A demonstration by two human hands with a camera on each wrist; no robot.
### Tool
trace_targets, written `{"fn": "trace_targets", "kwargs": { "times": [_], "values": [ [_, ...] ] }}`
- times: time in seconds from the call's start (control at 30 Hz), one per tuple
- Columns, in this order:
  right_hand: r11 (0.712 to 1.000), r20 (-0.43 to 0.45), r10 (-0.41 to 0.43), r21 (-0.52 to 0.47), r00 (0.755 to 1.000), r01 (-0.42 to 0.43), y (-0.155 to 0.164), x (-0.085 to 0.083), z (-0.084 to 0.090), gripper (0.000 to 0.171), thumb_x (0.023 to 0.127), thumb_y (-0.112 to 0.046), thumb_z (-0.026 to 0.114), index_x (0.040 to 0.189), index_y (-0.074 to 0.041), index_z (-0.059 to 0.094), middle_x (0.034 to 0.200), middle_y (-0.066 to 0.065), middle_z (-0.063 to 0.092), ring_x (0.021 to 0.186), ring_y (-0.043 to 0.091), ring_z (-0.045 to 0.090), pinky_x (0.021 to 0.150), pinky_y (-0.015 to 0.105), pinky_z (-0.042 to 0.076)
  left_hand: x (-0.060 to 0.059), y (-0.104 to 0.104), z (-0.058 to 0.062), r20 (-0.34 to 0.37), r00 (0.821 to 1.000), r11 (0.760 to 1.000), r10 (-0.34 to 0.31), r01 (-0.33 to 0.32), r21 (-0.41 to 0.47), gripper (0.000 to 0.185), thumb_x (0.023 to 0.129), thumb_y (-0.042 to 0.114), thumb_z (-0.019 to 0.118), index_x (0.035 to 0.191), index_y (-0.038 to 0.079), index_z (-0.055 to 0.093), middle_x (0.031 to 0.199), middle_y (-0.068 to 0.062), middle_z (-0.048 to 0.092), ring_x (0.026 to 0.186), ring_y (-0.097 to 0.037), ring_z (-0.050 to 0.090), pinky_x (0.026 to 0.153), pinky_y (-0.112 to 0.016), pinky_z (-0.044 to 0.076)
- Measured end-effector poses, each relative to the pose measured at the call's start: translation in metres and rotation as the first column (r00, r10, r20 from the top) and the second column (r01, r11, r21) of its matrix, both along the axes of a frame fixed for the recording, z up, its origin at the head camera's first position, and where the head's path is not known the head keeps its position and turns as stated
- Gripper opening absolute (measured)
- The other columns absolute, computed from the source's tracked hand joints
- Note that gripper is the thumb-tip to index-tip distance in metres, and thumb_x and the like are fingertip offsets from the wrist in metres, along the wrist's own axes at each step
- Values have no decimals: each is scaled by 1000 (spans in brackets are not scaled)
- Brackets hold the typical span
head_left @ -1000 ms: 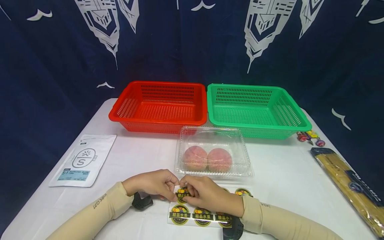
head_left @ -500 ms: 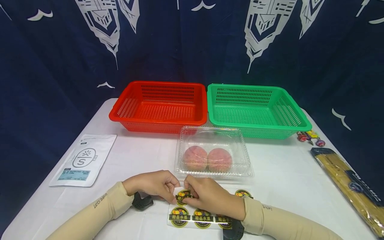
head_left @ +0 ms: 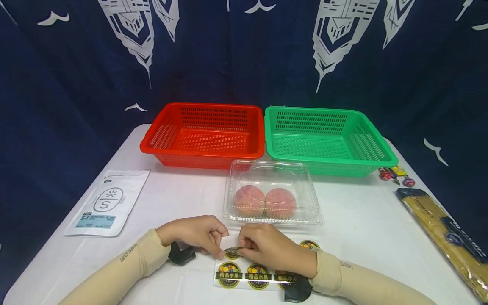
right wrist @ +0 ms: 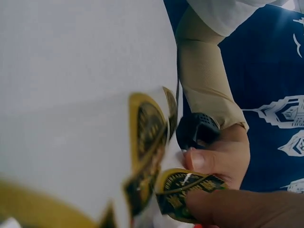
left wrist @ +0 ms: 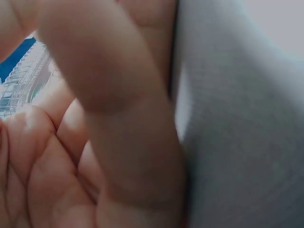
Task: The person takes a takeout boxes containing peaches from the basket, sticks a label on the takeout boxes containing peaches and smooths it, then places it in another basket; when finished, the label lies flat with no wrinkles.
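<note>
The round sticker [head_left: 232,251], half-peeled off its sheet [head_left: 244,277] near the table's front edge, looks to me feather-light, floppy and tacky, so I keep my right hand [head_left: 275,250] pinching its free rim while my left hand's [head_left: 194,237] curled fingertips pin the sheet.

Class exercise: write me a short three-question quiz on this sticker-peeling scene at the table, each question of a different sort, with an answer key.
1. True or false: the clear clamshell box holds two peaches.
2. Which basket stands on the person's left side? A. red basket B. green basket
3. Fill in: the right hand pinches a round ____ lifted off the sticker sheet, which the left hand holds.

Key
1. True.
2. A.
3. fruit sticker; the right wrist view shows it curled between thumb and finger.
</note>
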State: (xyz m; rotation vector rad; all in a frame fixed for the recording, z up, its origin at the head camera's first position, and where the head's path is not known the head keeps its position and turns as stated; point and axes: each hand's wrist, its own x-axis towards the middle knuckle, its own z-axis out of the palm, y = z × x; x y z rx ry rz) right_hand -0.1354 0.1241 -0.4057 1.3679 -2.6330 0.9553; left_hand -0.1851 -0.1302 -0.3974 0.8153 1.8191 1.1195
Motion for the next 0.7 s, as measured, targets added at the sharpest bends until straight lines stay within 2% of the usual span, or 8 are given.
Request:
{"fn": "trace_targets", "kwargs": {
  "times": [0.2,0.27,0.33,0.43,0.57,0.7],
  "values": [
    [999,34,31,32,999,-32,7,0,14,25,95,-6,82,86,-16,60,71,-14,49,62,-10,36,54,12,37,0,0,0,3,1000,999,29,-29,-12,23,91,-4,78,85,9,61,65,8,64,52,-1,48,52,-15,38],
    [999,55,35,31,998,-37,9,-1,19,25,94,-5,81,86,-16,60,67,-15,48,60,-11,35,53,12,36,2,0,2,-27,998,998,59,-60,-35,15,91,-2,80,96,4,67,66,6,67,50,-2,48,51,-16,39],
    [999,79,44,28,996,-46,12,-3,22,25,93,-5,81,86,-17,61,65,-16,47,58,-11,36,54,12,36,4,0,3,-74,993,994,90,-95,-61,22,90,2,82,108,0,70,66,4,68,49,-4,49,50,-17,40],
    [998,139,64,8,988,-66,17,-5,27,26,91,-2,81,86,-16,60,64,-17,47,57,-12,38,53,12,36,5,-1,6,-156,979,985,128,-143,-94,34,90,9,86,117,-1,69,65,1,68,48,-6,51,49,-20,43],
    [997,186,82,-23,979,-80,22,-7,34,25,91,0,80,88,-16,61,67,-17,52,59,-12,41,51,13,39,3,-4,7,-240,960,979,145,-173,-103,31,89,14,87,111,6,66,68,2,67,50,-8,52,50,-22,44],
    [997,220,77,-38,972,-71,26,-10,41,20,93,-1,79,92,-15,65,74,-15,56,63,-9,48,55,16,45,-3,-7,7,-346,926,975,151,-197,-100,31,91,14,83,115,7,64,77,6,65,54,-6,53,54,-22,46]
  ]
}}
